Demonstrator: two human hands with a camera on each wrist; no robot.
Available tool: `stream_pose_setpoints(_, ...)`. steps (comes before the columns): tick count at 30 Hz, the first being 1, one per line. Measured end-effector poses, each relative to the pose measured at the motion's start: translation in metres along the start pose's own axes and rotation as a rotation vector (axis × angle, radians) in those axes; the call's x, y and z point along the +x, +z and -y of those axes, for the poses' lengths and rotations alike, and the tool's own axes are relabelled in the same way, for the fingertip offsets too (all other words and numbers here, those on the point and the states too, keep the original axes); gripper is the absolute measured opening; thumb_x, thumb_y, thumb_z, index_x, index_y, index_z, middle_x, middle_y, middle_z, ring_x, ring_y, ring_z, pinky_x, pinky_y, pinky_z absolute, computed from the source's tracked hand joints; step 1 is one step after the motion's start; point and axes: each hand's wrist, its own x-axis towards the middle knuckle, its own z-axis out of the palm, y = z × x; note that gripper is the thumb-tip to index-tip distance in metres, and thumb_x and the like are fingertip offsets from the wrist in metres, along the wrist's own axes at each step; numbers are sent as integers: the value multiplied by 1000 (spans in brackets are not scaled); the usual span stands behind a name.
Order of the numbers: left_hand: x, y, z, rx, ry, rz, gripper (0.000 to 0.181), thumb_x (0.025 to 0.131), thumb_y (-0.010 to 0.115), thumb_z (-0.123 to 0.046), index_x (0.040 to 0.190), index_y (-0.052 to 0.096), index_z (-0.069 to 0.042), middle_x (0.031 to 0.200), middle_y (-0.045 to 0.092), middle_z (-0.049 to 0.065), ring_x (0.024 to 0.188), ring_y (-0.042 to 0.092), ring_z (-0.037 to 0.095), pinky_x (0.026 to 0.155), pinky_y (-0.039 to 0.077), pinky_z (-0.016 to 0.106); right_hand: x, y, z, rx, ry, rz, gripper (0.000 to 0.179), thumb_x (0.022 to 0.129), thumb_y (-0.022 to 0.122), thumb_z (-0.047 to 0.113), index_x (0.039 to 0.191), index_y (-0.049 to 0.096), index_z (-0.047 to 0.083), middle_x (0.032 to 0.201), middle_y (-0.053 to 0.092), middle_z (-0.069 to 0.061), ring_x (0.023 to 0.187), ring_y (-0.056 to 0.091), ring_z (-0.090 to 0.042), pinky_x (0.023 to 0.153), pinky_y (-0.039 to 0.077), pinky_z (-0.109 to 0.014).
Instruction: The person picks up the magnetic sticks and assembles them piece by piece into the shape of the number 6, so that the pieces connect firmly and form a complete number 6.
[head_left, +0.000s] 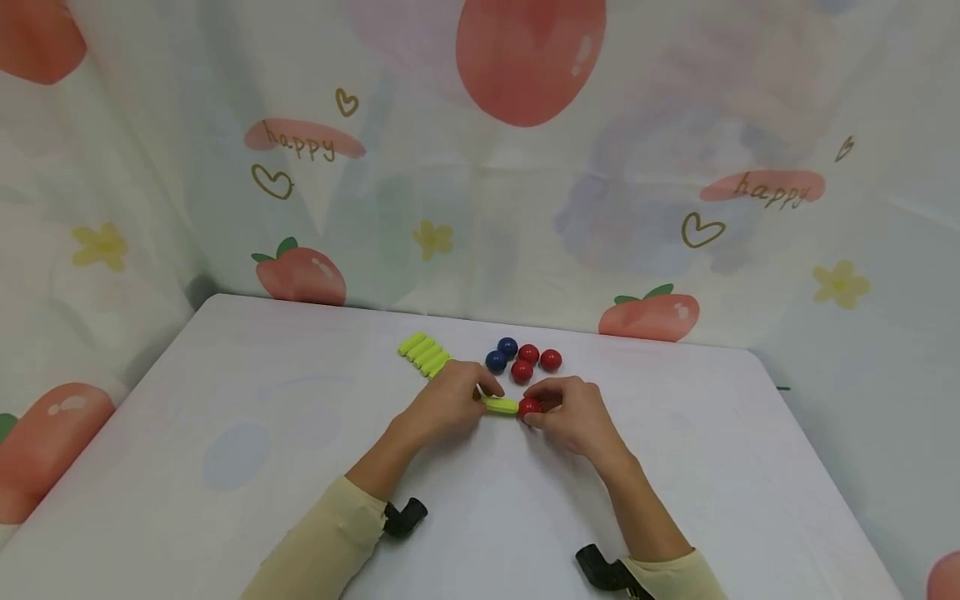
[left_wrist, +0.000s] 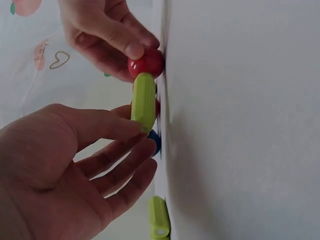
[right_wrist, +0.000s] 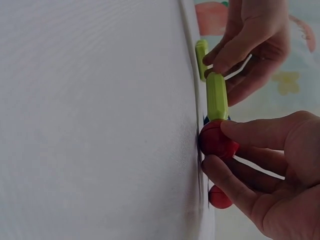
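My left hand [head_left: 448,400] pinches one end of a yellow-green ridged stick [head_left: 501,406] between thumb and fingers. At the stick's other end is a red ball [right_wrist: 218,139], gripped by the thumb and fingertips of my right hand [head_left: 574,415]. Stick and ball meet end to end, close over the white table, as both wrist views show. Just beyond the hands in the head view lie loose red balls [head_left: 551,360] and two blue balls [head_left: 496,361]. More yellow-green sticks [head_left: 425,354] lie side by side beyond my left hand, which partly covers the row.
The white table [head_left: 300,433] runs back to a patterned cloth [head_left: 480,208] hung behind it. Black curved pieces [head_left: 405,517] sit at both wrists by the sleeves.
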Motion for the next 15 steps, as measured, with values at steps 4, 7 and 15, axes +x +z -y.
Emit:
stream_pose_setpoints(4,2,-8,3,-39,-36,-35,32,94,62,5,115,80,-10,112,74,5,96,64,17,80,57,28,1,1,1,3,6,2,29,86,84,14,115,79,11,98,76,-4,95,67,-22,81,60,-34)
stream_pose_setpoints(7,7,-10,4,-50,-54,-109,29,95,66,1,118,78,-10,114,72,9,102,64,22,87,57,33,1,1,2,6,7,0,28,86,84,14,114,79,12,97,76,-4,95,67,-21,81,60,-33)
stream_pose_setpoints(15,30,-5,7,-33,-46,-225,36,92,78,-10,128,72,-13,128,65,13,118,63,30,99,57,39,0,2,1,-2,13,-5,29,85,86,15,114,79,13,95,76,-3,94,67,-21,80,60,-33)
